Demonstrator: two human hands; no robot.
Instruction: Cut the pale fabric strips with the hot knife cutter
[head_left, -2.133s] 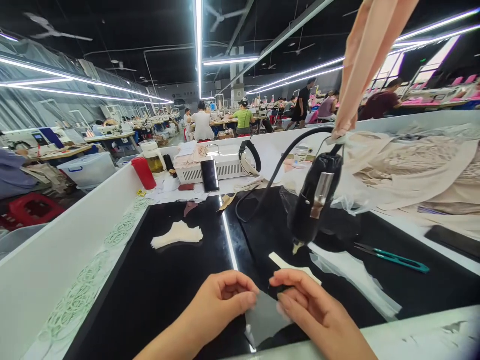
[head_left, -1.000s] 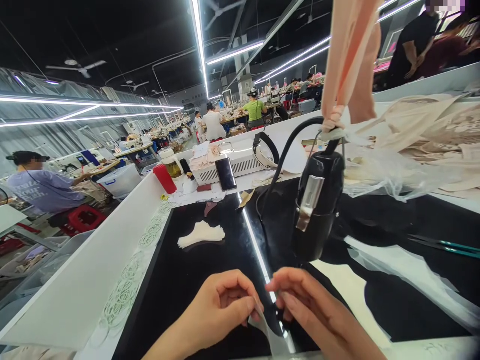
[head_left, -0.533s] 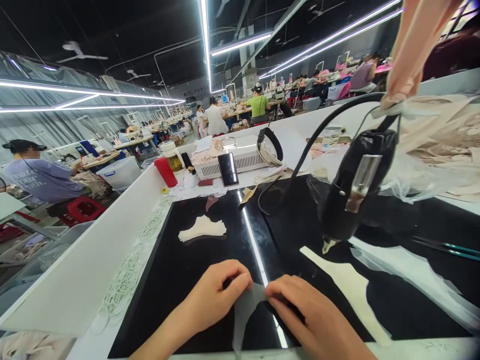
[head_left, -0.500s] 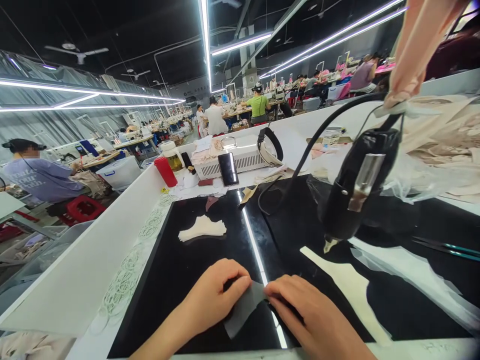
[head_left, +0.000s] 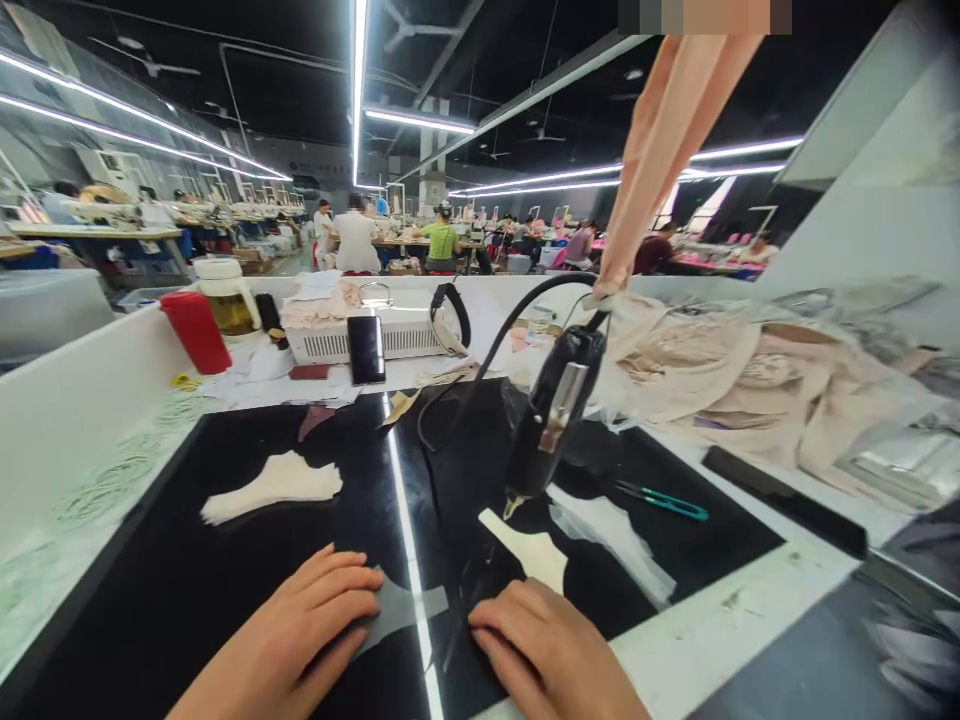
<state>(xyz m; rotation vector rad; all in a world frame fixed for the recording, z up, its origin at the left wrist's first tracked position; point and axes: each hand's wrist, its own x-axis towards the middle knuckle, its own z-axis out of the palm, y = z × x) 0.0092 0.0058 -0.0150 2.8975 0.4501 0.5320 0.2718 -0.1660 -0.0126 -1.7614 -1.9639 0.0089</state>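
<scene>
My left hand (head_left: 300, 625) rests over a thin grey translucent piece (head_left: 397, 608) on the black glossy board (head_left: 255, 580); its fingers are stretched out and cover the piece's left part. To the right, my right hand (head_left: 555, 645) is low over the board with fingers curled and pressed together. Faint clear streaks show by its fingertips; whether it holds a film there I cannot tell. Just beyond it lies a cream fabric piece (head_left: 529, 550), partly hidden by this hand. A black hand tool (head_left: 551, 420) with a pointed metal tip hangs above that piece.
A stack of cream pieces (head_left: 277, 485) lies on the left. White translucent pieces (head_left: 611, 535) and teal thread snips (head_left: 664, 500) are on the right. Behind stand a phone (head_left: 366, 350), a red container (head_left: 196, 332) and a white box (head_left: 322, 347). Beige fabric (head_left: 697, 360) is heaped back right.
The view has swung right. My hands have moved apart; both were at the grey piece, and now only the left hand is on it, with that piece lying flatter on the board.
</scene>
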